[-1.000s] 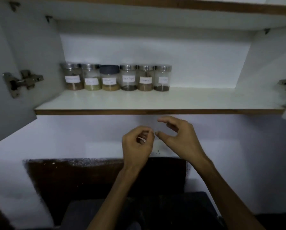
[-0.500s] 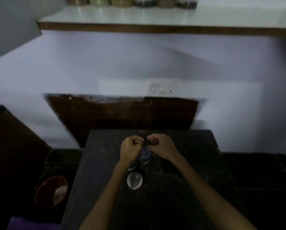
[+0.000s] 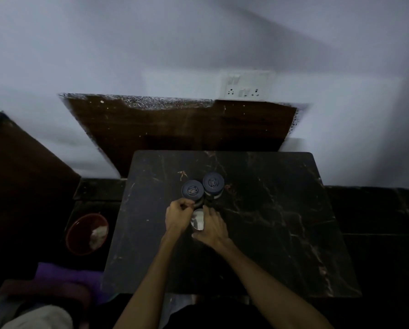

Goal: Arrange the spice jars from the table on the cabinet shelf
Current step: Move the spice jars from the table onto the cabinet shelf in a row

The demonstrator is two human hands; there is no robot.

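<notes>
Three spice jars stand together on the dark marble table [image 3: 270, 233]. Two have dark blue lids: one at the back left [image 3: 192, 190], one at the back right [image 3: 213, 183]. Nearer to me is a silver-lidded jar [image 3: 197, 219]. My left hand [image 3: 177, 219] is curled against its left side. On the other side my right hand [image 3: 213, 228] wraps around it, thumb at the near side. The cabinet shelf is out of view.
A red bowl [image 3: 87, 233] with something pale in it sits on the floor left of the table. Purple cloth [image 3: 65, 279] lies at the lower left. A wall socket plate [image 3: 245, 85] is above the table on the white wall.
My view has dropped from the shelf with its row of jars down to the table. Both hands came down and now flank the silver-lidded jar.
</notes>
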